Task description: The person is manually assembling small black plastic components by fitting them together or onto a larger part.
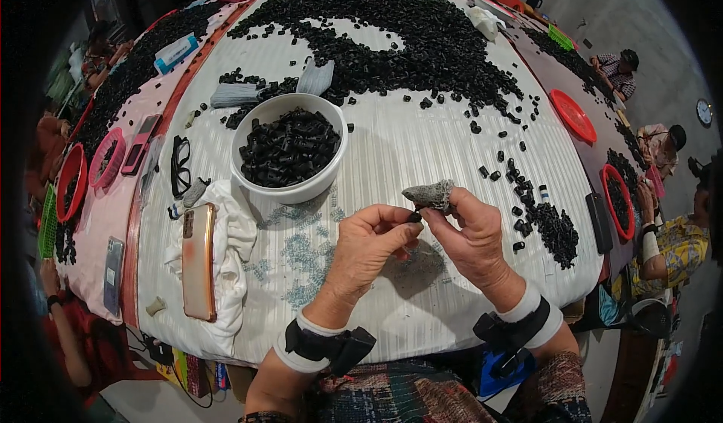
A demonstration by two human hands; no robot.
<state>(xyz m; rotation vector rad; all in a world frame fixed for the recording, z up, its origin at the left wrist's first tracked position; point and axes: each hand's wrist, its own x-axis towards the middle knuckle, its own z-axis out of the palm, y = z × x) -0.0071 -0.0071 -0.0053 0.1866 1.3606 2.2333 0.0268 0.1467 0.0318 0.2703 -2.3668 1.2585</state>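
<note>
The table (422, 152) wears a white covering ribbed with fine pale stripes, flecked light blue near its middle. Glossy black moulded plastic pieces (422, 39) darken it at twelve o'clock, and more fill the plain round white bowl (290, 191). At three o'clock lies a flat round red plastic tray (572, 114). At nine o'clock, black-framed spectacles (180, 165) sit above an orange-gold phone (199, 261) on crumpled white cloth (239, 231). The right hand (473, 231) pinches a speckled grey rag (429, 194); the left hand (369, 246) meets it on a tiny black piece (415, 216). Both wrists carry white bands with black straps.
</note>
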